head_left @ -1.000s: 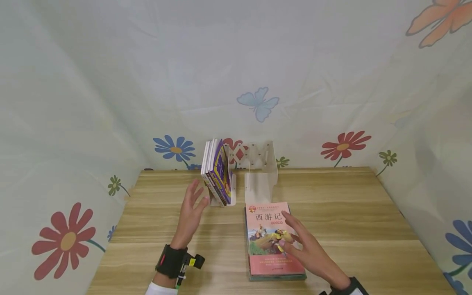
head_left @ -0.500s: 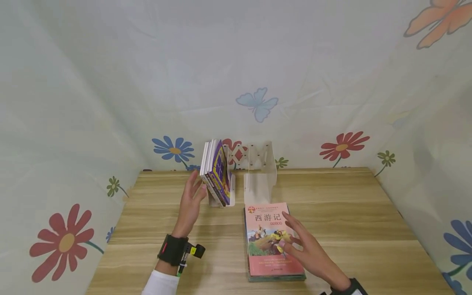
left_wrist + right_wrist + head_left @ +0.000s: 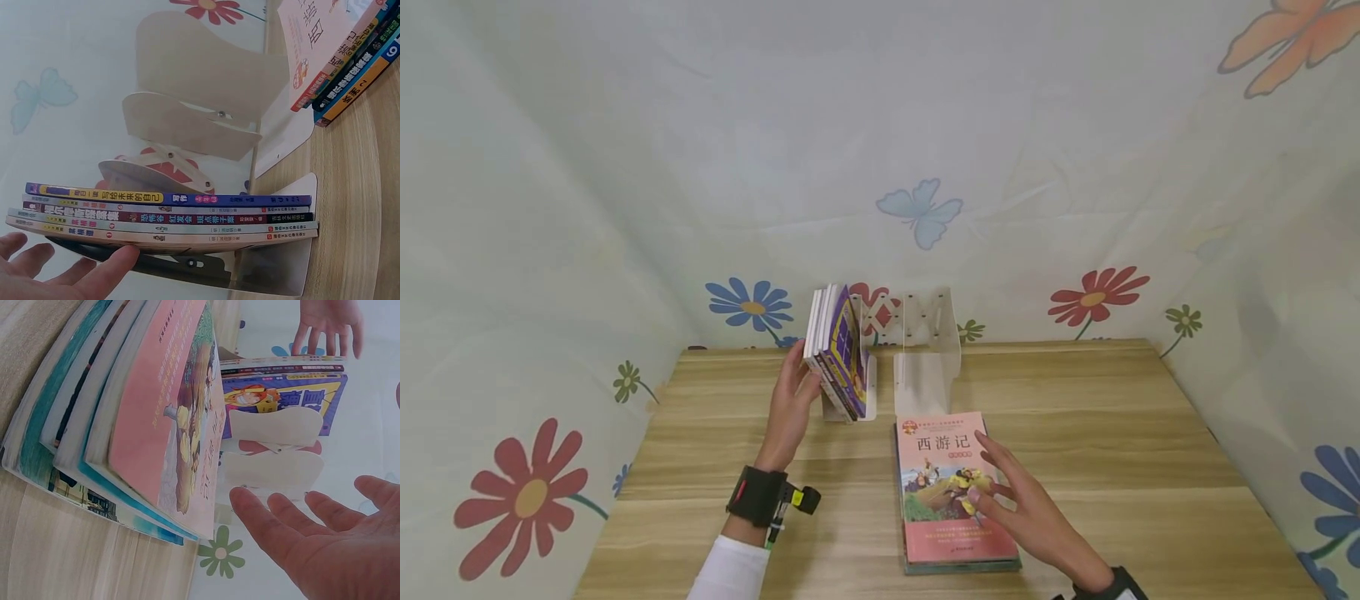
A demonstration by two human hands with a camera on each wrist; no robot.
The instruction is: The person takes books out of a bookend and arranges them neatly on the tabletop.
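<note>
Several thin books (image 3: 833,354) stand upright in a white metal bookend rack (image 3: 927,383), leaning a little. A purple-covered one (image 3: 284,394) is on the inner side. My left hand (image 3: 790,417) is at their outer left side, fingers extended and thumb (image 3: 119,265) by the outermost spine; whether it touches cannot be told. In front of the rack lies a stack of books, a pink-covered one (image 3: 951,500) on top. My right hand (image 3: 1030,512) hovers over the stack's right side, fingers spread and holding nothing.
Both stand on a wood-grain table (image 3: 1112,433). A pale curtain (image 3: 820,125) printed with flowers and butterflies hangs close behind and at both sides. The rack's right section, a white plate (image 3: 923,379) with a curved upright, holds no books.
My left hand has moved forward and slightly right, up to the side of the upright books. The right hand stays over the stack, nearly still.
</note>
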